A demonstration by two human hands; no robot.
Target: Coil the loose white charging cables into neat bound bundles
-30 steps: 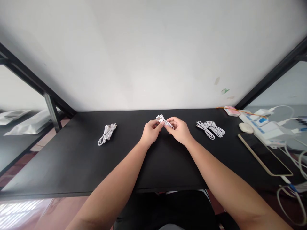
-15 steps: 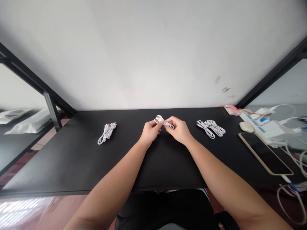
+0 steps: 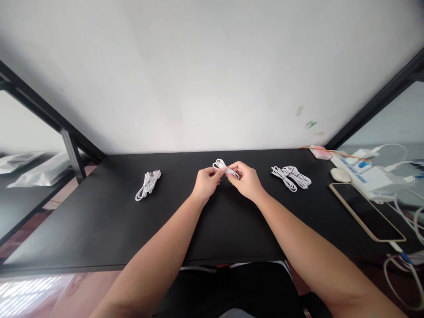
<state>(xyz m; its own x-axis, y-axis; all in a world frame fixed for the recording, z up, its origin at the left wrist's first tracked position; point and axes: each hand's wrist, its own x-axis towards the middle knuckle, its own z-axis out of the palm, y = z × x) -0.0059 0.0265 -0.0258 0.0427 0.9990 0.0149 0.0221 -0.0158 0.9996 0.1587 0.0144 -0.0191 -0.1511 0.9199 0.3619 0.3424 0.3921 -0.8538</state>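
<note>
Above the middle of the black table (image 3: 232, 225), a coiled white cable (image 3: 219, 164) is held between my two hands. My left hand (image 3: 208, 182) pinches it near its middle with thumb and fingers. On its right end my right hand (image 3: 245, 177) has its fingers closed too. To the left lies a bundle of white cables (image 3: 147, 184), some plug ends at its upper side. Right of my hands rest more bundled white cables (image 3: 291, 177), bound with dark ties. My fingers hide part of the held cable.
A phone (image 3: 366, 212) with a white cable plugged in lies at the right. Beyond it stand a white mouse-like rounded object (image 3: 340, 175) and a power strip (image 3: 351, 168) with chargers. Clear plastic bags (image 3: 46, 172) lie on a surface at the left. A wall backs the table.
Both hands stay almost in place with the cable still between them. The view has shifted very slightly; the bundles on the table have not moved.
</note>
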